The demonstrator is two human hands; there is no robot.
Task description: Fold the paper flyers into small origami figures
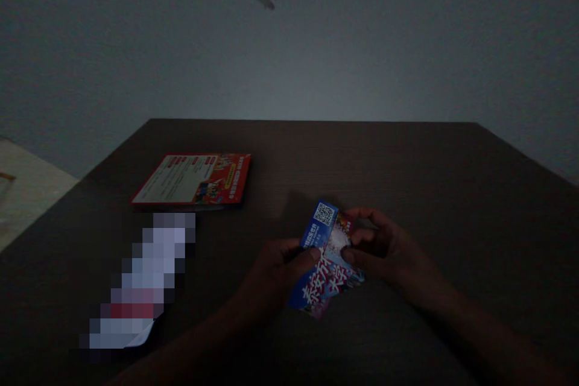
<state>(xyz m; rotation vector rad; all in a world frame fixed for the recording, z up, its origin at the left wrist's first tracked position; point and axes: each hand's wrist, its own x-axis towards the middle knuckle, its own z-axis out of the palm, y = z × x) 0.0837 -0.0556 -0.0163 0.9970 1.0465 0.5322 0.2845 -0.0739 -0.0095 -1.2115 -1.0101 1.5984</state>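
A folded blue and red leaflet with a QR code and large white characters is held just above the dark table, near its front middle. My left hand pinches the leaflet's left edge with thumb and fingers. My right hand grips its right edge, fingers curled over the top corner. Both hands are closed on the paper. The scene is very dim.
A red and white flyer lies flat on the table at the back left. A long paper item, blurred out, lies at the front left. A pale wall stands behind the table, and light floor shows at far left.
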